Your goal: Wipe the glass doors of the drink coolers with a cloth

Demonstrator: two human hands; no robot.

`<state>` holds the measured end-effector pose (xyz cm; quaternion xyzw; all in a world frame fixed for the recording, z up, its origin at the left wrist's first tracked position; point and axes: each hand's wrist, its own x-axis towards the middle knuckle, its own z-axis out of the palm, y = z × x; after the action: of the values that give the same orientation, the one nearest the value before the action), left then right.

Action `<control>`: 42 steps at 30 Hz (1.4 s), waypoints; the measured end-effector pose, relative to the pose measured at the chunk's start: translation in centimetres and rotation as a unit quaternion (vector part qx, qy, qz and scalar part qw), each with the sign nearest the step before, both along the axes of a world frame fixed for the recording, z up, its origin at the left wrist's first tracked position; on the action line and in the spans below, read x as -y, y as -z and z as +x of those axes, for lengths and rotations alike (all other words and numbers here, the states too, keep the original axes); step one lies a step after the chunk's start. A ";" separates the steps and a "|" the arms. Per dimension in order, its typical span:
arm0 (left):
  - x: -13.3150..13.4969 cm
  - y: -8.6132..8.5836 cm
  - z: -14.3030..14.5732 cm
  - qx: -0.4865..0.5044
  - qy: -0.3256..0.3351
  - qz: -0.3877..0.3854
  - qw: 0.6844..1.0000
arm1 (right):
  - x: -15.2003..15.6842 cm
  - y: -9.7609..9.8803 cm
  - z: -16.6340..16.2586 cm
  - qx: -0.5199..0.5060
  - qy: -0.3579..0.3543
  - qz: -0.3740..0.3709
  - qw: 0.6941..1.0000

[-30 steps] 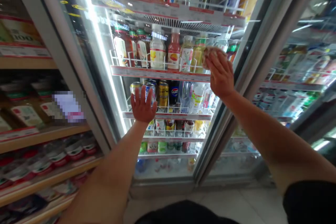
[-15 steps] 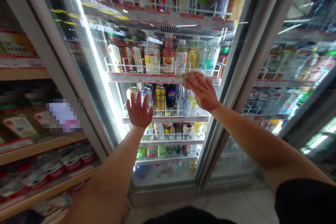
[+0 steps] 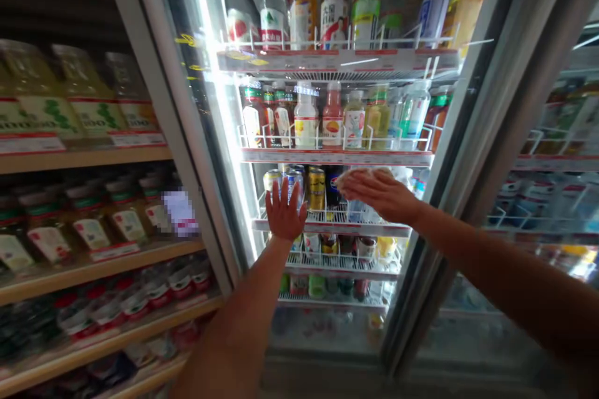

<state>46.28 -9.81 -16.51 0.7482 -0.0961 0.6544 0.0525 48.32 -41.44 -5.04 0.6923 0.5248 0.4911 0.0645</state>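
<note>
Down and to the left goes the right hand point(image 3: 380, 192), sliding from the bottle shelf's height to the row of cans, and the view has tipped up to take in the cooler's top shelf. That hand lies flat on the tall glass cooler door point(image 3: 206, 137), fingers stretched out together and pointing left, with a pale crumpled cloth point(image 3: 360, 172) pinned between palm and glass. Only a strip of the cloth peeks out along the upper edge of the fingers.

Over on the other side, the left hand point(image 3: 285, 211) is planted on the same pane, palm down, fingers spread wide and pointing up, gripping nothing. The two hands sit near each other at about the same height, not touching.

Behind the glass, level with them, stand a gold drinks can point(image 3: 317, 188) and a dark blue cola can point(image 3: 333, 179) on a white wire shelf point(image 3: 337, 224). One shelf up, a red-capped bottle of pink drink point(image 3: 332, 118) stands in a line of labelled bottles. A bright light strip point(image 3: 222, 106) runs down the door's left side. Further left, wooden store shelves point(image 3: 93, 265) carry rows of blurred bottles.
</note>
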 end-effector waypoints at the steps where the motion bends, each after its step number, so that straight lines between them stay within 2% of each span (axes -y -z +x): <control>1: 0.0 0.0 0.0 0.002 -0.005 0.004 1.000 | -0.1 -0.1 -0.1 -0.011 -0.010 -0.040 0.999; 2: 0.0 0.0 0.0 0.004 -0.009 0.007 1.000 | -0.1 -0.6 -0.1 -0.016 -0.012 -0.048 0.999; 3: 0.0 0.0 0.0 0.006 -0.009 0.010 1.000 | 0.0 -1.3 0.0 -0.014 -0.006 -0.021 1.000; 6: 0.0 0.0 0.0 0.007 0.005 0.004 1.000 | 0.2 -3.5 0.4 0.029 0.022 0.144 0.989; 8: -0.1 0.1 0.1 0.001 0.019 -0.006 1.000 | -0.2 -3.4 0.4 0.048 0.039 0.220 0.973; 10: -0.1 0.1 0.1 -0.006 0.028 -0.012 1.000 | -1.1 -1.8 0.1 0.029 0.045 0.195 0.979; 13: -0.1 0.1 0.1 -0.002 0.019 -0.004 1.000 | -2.4 0.6 -0.5 -0.023 -0.003 0.024 0.999; 15: 0.0 0.0 0.1 0.010 0.006 0.006 1.000 | -2.7 0.4 -0.5 -0.038 -0.030 -0.040 0.998; 17: 0.0 0.0 0.1 0.020 -0.006 0.012 1.000 | -2.6 -1.2 -0.3 -0.037 -0.023 0.001 0.999; 19: -0.2 0.0 0.3 0.021 -0.011 0.010 1.000 | -2.7 -3.1 0.1 -0.034 -0.003 0.100 0.994; 21: -0.4 0.0 0.4 0.013 -0.006 0.000 1.000 | -3.6 -4.0 0.1 -0.042 0.011 0.192 0.980; 22: -0.5 0.0 0.4 0.008 0.001 -0.006 1.000 | -4.3 -3.7 0.0 -0.053 0.017 0.222 0.974; 24: -0.3 -0.1 0.0 0.000 0.028 -0.019 0.999 | -6.4 -1.9 -0.7 -0.088 0.027 0.239 0.967; 28: 2.9 -0.9 -1.4 0.010 0.100 -0.038 0.994 | -10.7 3.0 -2.4 -0.185 0.023 0.176 0.966; 30: 5.7 -1.8 -2.0 0.010 0.176 -0.026 0.984 | -11.4 4.0 -2.8 -0.234 0.000 0.149 0.961; 32: 8.2 -2.7 -2.3 -0.010 0.253 -0.007 0.967 | -10.4 3.6 -2.9 -0.256 -0.030 0.149 0.955; 33: 9.1 -3.0 -2.3 -0.025 0.268 0.001 0.963 | -9.4 3.2 -2.9 -0.249 -0.038 0.158 0.955; 35: 10.2 -2.7 -2.2 -0.050 0.238 0.014 0.970 | -6.2 2.4 -2.6 -0.194 -0.015 0.190 0.962; 38: 10.0 0.0 -2.6 -0.060 0.146 0.045 0.986 | -0.7 3.1 -1.7 -0.066 0.100 0.223 0.967; 40: 9.2 2.5 -2.9 -0.059 0.111 0.069 0.990 | 2.1 5.0 -0.8 -0.005 0.153 0.211 0.965; 42: 8.2 3.6 -3.0 -0.058 0.097 0.088 0.990 | 3.5 7.3 0.0 0.026 0.172 0.210 0.962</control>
<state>43.32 -18.04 -20.06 0.7738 -0.2224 0.5905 0.0556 48.36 -44.94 -12.32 0.7575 0.2810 0.5891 0.0151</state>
